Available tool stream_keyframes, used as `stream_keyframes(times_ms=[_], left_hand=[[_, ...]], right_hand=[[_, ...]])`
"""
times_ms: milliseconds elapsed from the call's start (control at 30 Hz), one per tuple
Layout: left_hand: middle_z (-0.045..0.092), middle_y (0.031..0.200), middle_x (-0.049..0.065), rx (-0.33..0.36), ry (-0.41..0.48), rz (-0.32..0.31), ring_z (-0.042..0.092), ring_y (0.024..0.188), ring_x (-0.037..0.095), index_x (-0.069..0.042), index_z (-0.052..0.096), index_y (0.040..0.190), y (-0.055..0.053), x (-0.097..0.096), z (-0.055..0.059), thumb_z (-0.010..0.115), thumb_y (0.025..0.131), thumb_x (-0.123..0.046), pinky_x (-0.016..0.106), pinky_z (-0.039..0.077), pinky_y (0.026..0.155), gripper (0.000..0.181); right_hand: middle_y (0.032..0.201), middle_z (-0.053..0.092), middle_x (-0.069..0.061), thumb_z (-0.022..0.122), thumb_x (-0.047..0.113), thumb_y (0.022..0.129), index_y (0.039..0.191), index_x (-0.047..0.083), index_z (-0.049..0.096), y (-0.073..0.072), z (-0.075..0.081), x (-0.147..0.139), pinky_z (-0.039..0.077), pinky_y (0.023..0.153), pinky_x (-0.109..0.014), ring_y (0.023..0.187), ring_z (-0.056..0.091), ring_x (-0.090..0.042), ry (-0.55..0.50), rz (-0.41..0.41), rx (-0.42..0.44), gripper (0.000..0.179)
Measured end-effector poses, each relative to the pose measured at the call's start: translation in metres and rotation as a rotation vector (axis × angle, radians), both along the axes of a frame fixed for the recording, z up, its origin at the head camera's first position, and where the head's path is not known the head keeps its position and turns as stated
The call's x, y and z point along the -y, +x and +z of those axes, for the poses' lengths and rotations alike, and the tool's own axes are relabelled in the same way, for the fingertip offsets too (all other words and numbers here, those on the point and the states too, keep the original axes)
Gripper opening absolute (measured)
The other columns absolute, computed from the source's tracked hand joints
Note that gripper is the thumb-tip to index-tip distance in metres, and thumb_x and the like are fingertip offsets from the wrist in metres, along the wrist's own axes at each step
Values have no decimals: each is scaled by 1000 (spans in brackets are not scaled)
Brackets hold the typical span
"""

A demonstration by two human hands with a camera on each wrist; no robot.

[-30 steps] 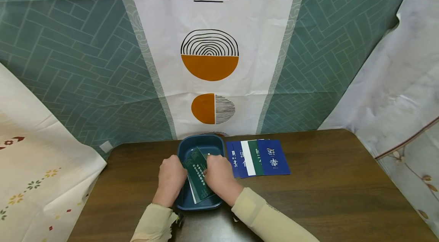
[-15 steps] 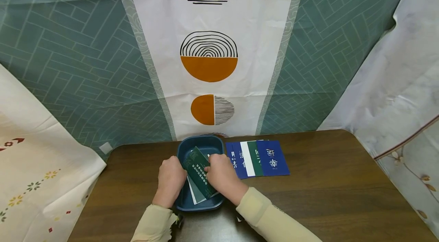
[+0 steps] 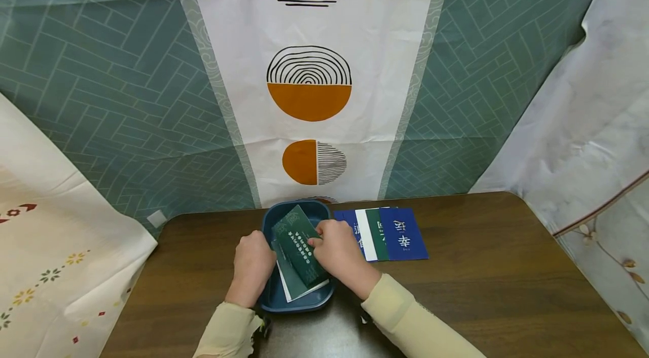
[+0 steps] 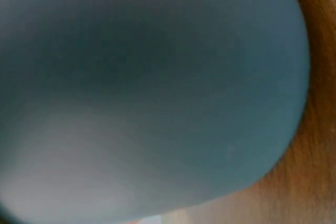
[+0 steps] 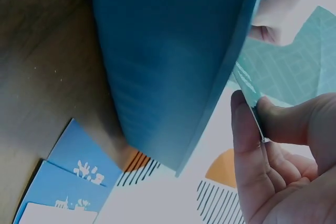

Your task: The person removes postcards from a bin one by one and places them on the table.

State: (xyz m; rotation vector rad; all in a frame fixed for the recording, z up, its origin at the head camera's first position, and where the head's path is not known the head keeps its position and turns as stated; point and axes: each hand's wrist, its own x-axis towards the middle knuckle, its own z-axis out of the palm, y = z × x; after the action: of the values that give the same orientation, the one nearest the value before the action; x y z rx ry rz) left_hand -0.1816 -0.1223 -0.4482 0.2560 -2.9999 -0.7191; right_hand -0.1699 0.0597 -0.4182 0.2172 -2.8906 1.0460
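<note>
A dark green card [image 3: 300, 251] with white lettering is pinched at its right edge by my right hand [image 3: 338, 246]. In the right wrist view the thumb and index finger hold the card's edge [image 5: 251, 103] above the tray's rim. Beneath it, several lighter green and white cards [image 3: 291, 283] lie in a blue tray [image 3: 316, 303]. My left hand [image 3: 254, 261] grips the tray's left rim, its fingertips hidden. The tray's blurred outer wall [image 4: 210, 103] fills most of the left wrist view.
Right of the tray, a fanned row of blue, green and white cards [image 3: 405, 234] lies on the brown wooden table [image 3: 481, 284]. A patterned cloth [image 3: 309, 25] hangs behind the table, with pale fabric on both sides.
My right hand has moved right and slightly up with the dark green card, sliding it off the lower cards and showing more of them. My left hand has stayed at the tray's rim.
</note>
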Motion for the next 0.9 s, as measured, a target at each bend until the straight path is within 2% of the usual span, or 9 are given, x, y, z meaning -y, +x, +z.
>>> stream_keyframes(times_ms=[233, 367, 533, 667, 767, 900], left_hand=[[64, 70, 20, 10, -4, 6, 53, 47, 18, 11, 64, 87, -1, -1, 1, 60, 79, -4, 31, 46, 40, 18], [65, 73, 22, 7, -10, 8, 57, 48, 18, 12, 64, 89, -1, -1, 1, 60, 79, -4, 36, 50, 43, 19], [65, 72, 22, -5, -12, 11, 57, 48, 18, 11, 64, 89, -1, -2, 0, 60, 79, -3, 34, 49, 41, 18], [65, 73, 23, -5, -2, 9, 57, 48, 18, 12, 64, 89, 0, -2, 0, 60, 79, -3, 35, 50, 43, 18], [65, 73, 23, -4, 7, 6, 57, 48, 18, 12, 64, 89, 1, -2, 0, 60, 79, -3, 36, 51, 44, 18], [65, 74, 23, -3, 11, 5, 57, 48, 18, 12, 64, 90, 2, -2, 1, 60, 79, -2, 36, 51, 44, 18]], right_hand=[[55, 21, 5, 70, 26, 83, 58, 16, 36, 0, 11, -9, 20, 42, -22, 46, 31, -9, -41, -17, -31, 43], [53, 24, 5, 69, 25, 84, 60, 15, 43, -1, 17, -15, 23, 41, -22, 42, 34, -10, -92, -36, -39, 37], [51, 27, 5, 70, 25, 83, 64, 13, 50, -3, 21, -25, 21, 41, -22, 41, 34, -8, -124, -83, -80, 30], [51, 47, 8, 71, 23, 82, 78, 11, 65, -4, 25, -35, 33, 40, -22, 46, 48, -4, -151, -118, -102, 14], [58, 60, 6, 71, 22, 82, 89, 9, 70, -4, 27, -44, 41, 42, -25, 50, 55, -4, -166, -143, -109, 15], [59, 60, 3, 71, 22, 82, 94, 7, 71, -5, 31, -57, 38, 41, -26, 47, 53, -8, -165, -177, -119, 20]])
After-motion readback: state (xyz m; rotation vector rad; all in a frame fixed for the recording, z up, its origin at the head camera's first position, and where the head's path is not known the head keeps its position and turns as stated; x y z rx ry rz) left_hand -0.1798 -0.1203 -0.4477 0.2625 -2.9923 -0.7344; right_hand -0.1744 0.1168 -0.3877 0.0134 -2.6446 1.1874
